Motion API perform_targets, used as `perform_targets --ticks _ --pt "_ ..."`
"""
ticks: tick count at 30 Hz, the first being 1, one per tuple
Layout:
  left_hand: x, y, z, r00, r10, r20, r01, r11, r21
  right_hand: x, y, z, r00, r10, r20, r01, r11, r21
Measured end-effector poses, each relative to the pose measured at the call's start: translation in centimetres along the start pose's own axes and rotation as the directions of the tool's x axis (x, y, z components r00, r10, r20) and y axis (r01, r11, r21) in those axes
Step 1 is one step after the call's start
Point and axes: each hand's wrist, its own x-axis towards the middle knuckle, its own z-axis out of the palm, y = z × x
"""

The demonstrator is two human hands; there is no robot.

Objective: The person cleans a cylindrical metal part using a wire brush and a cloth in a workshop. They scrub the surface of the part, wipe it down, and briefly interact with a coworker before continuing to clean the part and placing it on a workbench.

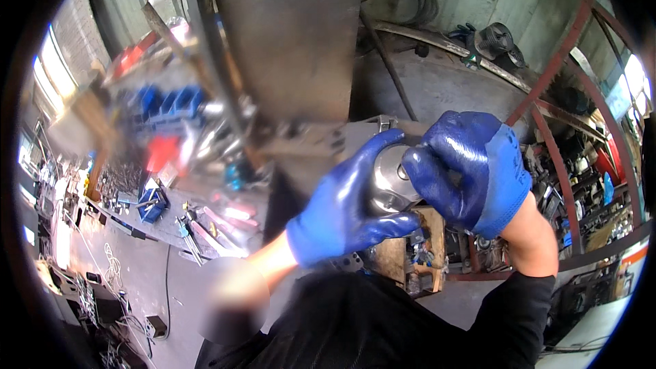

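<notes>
The left hand, in a blue glove, cups a round metal part with fingers curled around it; the right hand pinches its top.

Daylight scene, moderately bright, uneven. Strong light enters from windows on the far left and a bright opening at the right rim; both blow out to white. Heavy motion blur across the left half: the blue bins and red items smear into streaks, and the big steel plate has soft edges. Centre is sharper: the blue gloves show glossy glare, notably on the right hand, and the shiny metal part carries specular highlights. Fisheye bends straight edges toward the rim; black vignette in the corners. Lower frame, dark sleeve, underexposed.
</notes>
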Motion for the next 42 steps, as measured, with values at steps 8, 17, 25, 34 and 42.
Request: perform_targets --ticks 8,17,25,34,42 --pt "0.1 1.2 2.2 0.978 -0.062 -0.200 0.051 0.997 -0.059 0.7 -2.3 0.7 0.975 0.216 -0.051 -0.216 0.976 -0.008" --pt "-1.1 0.4 3.1 0.962 -0.119 -0.245 0.080 0.983 -0.162 1.1 -2.9 0.7 0.979 0.200 -0.028 -0.202 0.977 -0.066" --pt "-0.8 -0.6 2.2 0.980 -0.171 -0.098 0.165 0.984 -0.067 -0.4 -2.2 0.4 0.945 0.328 0.005 -0.325 0.933 0.156" --pt "0.9 0.9 2.1 0.986 -0.096 -0.137 0.083 0.992 -0.098 -8.4 0.4 5.3 0.813 0.519 -0.266 -0.367 0.810 0.458" --pt "0.5 4.3 -2.3 0.956 -0.188 -0.224 0.059 0.875 -0.480 -11.9 0.1 7.7 0.800 0.581 -0.150 -0.313 0.618 0.721"
